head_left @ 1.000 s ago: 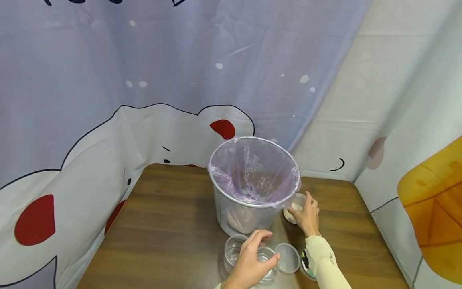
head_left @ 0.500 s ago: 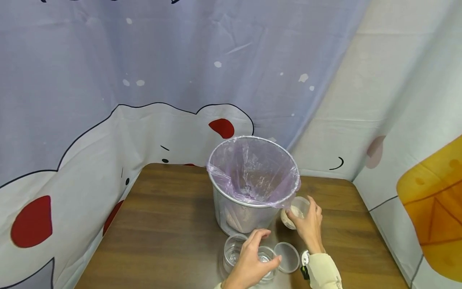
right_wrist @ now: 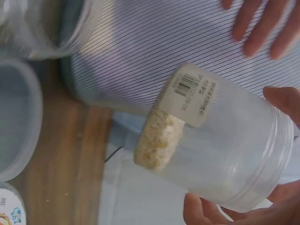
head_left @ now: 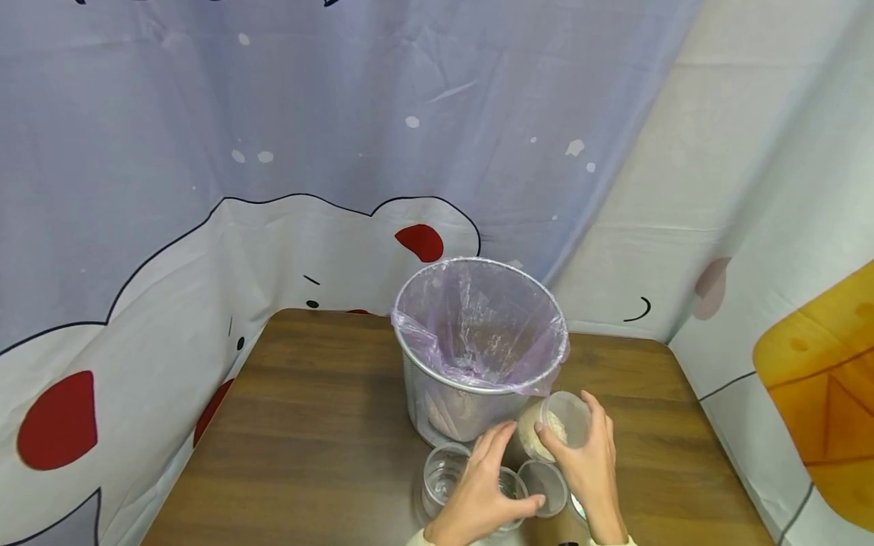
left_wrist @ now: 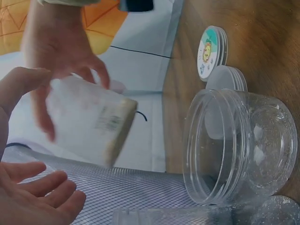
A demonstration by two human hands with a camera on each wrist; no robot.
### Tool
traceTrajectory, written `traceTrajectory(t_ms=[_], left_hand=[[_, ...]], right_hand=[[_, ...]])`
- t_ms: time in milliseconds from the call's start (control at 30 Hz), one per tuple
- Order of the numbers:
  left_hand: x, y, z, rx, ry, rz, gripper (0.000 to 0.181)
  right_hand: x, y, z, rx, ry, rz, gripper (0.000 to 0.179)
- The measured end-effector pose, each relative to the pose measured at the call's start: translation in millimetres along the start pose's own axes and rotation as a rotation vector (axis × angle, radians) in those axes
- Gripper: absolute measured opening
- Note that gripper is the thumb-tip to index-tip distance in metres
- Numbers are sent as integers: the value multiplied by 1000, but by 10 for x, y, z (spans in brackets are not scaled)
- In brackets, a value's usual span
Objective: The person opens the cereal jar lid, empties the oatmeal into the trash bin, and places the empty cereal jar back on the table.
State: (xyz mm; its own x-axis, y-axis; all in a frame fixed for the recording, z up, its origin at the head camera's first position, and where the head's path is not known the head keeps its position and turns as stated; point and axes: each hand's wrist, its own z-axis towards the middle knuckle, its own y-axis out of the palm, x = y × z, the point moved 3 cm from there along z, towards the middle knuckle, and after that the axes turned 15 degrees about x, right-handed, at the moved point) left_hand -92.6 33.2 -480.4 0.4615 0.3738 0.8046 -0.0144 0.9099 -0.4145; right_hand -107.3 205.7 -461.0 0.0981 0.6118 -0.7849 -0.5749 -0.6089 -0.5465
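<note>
My right hand grips a clear plastic jar near its mouth, thumb on one side and fingers on the other. The jar is tilted, with a barcode label on its side and pale flaky matter at its bottom. Facing it, my left hand holds nothing, thumb and fingers apart in a loose arc. Beneath that hand a lidless clear jar stands on the table, partly hidden in the head view. Another clear jar stands just left of it.
A mesh bin with a purple plastic liner stands right behind the jars. Beside them on the wooden table lie a translucent lid and a printed lid. A patterned curtain hangs behind.
My right hand has brought the jar from the bin's right side nearer to me and to my left hand, tilting it. My left hand has shifted only slightly.
</note>
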Motion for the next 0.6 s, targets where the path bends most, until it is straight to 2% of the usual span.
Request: traceTrajectory(t_ms=[67,267,433,600], left_hand=[[-1,17,19,-11,27,23,91],[-45,41,17,-9,51,16,98],[-50,19,7,54,163,44,102],[-28,-51,-30,140,217,94,103]], right_hand=[[-76,-46,-69,-25,15,19,93],[-310,-157,-281,-81,62,50,92],[-447,-173,-407,-125,100,81,92],[-522,-183,-520,-135,123,140,89]])
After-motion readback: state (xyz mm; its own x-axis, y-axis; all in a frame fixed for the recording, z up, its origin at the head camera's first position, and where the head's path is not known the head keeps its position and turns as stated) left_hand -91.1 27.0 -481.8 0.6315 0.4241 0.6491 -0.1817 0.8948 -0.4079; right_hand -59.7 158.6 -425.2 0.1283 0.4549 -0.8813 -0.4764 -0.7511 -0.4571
